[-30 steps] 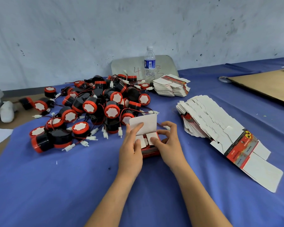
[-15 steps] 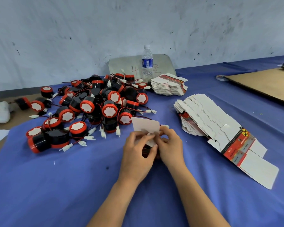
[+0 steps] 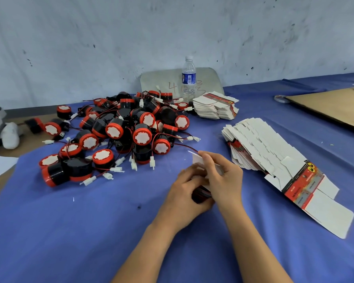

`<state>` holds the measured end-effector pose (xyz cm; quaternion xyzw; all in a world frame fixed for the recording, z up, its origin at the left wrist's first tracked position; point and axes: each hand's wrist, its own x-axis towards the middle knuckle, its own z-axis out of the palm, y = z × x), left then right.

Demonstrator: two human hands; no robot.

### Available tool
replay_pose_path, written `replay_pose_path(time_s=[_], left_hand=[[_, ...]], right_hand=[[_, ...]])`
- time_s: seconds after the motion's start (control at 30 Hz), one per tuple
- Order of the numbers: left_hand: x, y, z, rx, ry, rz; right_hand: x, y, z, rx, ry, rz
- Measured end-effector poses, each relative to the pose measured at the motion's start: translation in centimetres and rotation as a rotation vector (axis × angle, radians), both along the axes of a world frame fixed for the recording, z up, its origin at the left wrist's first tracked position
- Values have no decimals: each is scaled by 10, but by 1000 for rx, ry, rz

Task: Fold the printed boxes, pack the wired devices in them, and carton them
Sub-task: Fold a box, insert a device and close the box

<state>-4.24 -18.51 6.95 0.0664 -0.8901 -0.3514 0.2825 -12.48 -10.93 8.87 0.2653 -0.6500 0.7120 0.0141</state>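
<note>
Both hands hold the printed box on the blue counter, on the near side of the pile of wired devices. The left hand grips its dark side with curled fingers. The right hand now covers and pinches the white flap, which stood upright before. The flat boxes stay at the right.

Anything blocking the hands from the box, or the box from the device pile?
Nothing visible. Left hand and right hand grip the box; only bare blue cloth and one red wire separate it from the device pile.
</note>
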Motion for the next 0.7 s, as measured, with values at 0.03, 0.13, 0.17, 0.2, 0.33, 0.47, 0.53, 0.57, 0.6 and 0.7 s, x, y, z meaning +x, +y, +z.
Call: replay_pose_path(time_s=[0.03, 0.13, 0.17, 0.2, 0.33, 0.47, 0.53, 0.57, 0.6, 0.7], left_hand=[[0, 0, 0, -1, 12, 0], [0, -1, -1, -6, 35, 14], [0, -2, -2, 2, 37, 30], [0, -4, -2, 6, 46, 49], [0, -8, -1, -15, 105, 106], [0, -9, -2, 35, 171, 199], [-1, -8, -5, 51, 212, 261], [-1, -9, -5, 55, 219, 282], [-1, -8, -6, 57, 220, 294], [-1, -8, -7, 94, 240, 314]], right_hand=[[-1, 0, 0, -2, -2, 2], [-2, 0, -1, -1, -4, 9], [-2, 0, -2, 6, -2, 18], [-2, -1, -4, 15, -2, 35], [1, -6, -8, 77, 12, 94], [1, -9, -11, 134, 63, 146], [0, -9, -12, 144, 90, 152], [0, -10, -13, 158, 106, 143], [-1, -10, -14, 170, 116, 135], [-3, -12, -16, 179, 105, 121]])
